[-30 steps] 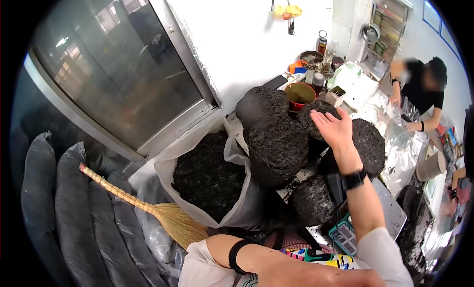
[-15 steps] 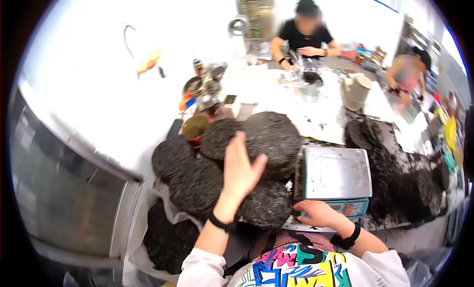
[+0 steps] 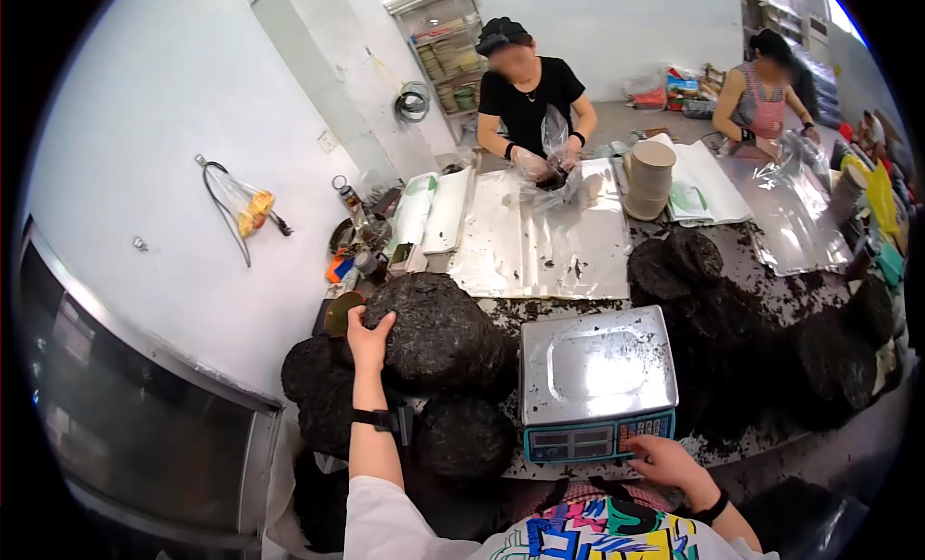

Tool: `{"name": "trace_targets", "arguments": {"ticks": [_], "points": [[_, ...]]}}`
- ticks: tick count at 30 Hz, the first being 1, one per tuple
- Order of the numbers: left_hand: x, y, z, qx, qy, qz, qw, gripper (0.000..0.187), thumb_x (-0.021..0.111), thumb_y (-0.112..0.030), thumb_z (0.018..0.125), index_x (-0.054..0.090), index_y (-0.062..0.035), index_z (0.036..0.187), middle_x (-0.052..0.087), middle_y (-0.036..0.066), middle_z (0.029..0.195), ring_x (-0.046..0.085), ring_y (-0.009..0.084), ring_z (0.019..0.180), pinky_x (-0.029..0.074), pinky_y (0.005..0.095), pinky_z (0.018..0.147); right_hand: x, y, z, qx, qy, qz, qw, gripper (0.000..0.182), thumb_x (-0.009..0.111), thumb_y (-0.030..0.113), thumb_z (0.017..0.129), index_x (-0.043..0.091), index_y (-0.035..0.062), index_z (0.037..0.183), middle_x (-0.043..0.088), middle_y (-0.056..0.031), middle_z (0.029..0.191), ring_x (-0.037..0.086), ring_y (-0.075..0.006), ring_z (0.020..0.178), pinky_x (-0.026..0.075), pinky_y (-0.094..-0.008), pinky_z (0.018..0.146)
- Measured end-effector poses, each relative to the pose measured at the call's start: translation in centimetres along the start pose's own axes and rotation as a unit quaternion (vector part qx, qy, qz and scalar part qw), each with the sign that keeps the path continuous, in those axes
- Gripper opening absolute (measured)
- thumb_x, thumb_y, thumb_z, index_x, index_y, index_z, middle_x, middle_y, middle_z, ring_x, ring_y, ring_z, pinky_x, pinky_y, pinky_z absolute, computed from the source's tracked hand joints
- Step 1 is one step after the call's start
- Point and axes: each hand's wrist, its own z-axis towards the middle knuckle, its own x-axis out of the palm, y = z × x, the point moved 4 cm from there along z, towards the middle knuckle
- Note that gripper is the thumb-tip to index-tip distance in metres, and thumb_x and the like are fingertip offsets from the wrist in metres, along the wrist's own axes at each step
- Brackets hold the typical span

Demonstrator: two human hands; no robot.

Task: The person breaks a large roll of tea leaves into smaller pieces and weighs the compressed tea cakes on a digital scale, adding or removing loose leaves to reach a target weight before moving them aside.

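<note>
My left hand (image 3: 367, 345) grips the left edge of a large, dark, round pressed cake (image 3: 434, 331), its thumb lying over the near side; the fingertips are partly hidden. The cake sits at the top of a pile, with smaller dark round cakes (image 3: 465, 435) below and beside it. To the right stands a digital scale (image 3: 599, 365) with a bare metal pan and a blue-green front panel. My right hand (image 3: 665, 464) is at the panel's keypad, index finger reaching toward the keys, holding nothing.
More dark cakes (image 3: 836, 360) and loose crumbs lie right of the scale. Behind it are clear plastic sheets (image 3: 578, 223) and a stack of round discs (image 3: 649, 179). Across the table a person (image 3: 530, 93) handles a bag; another person (image 3: 766, 102) works at the right.
My left hand has gone from reaching over the pile to gripping the large cake's edge. My right hand has shifted from the panel's left end to its keypad. The view has turned.
</note>
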Motion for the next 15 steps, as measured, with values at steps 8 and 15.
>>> {"name": "trace_targets", "arguments": {"ticks": [8,15], "points": [[-1.3,-0.7,-2.4,-0.219,-0.125,0.061,0.966,0.067,0.067,-0.023,0.085,0.030,0.0025,0.136,0.034,0.020,0.139,0.039,0.0333,0.125,0.038,0.0447,0.100,-14.2,-4.0,-5.2,-0.091,-0.182,-0.192,0.960,0.030,0.065,0.009,0.069,0.063,0.0078,0.099,0.063,-0.0127,0.088,0.062,-0.0270,0.079,0.050,-0.0351,0.070],[-2.2,3.4,1.4,-0.319,-0.039,-0.256,0.912,0.056,0.063,-0.021,0.087,0.040,0.0011,0.133,0.047,0.017,0.131,0.050,0.0330,0.114,0.045,0.0482,0.091,-32.3,-25.1,-25.7,0.225,-0.625,-0.365,0.652,0.045,0.054,0.032,0.093,0.051,-0.0027,0.122,0.053,-0.0142,0.123,0.052,-0.0282,0.111,0.043,-0.0370,0.091]]}}
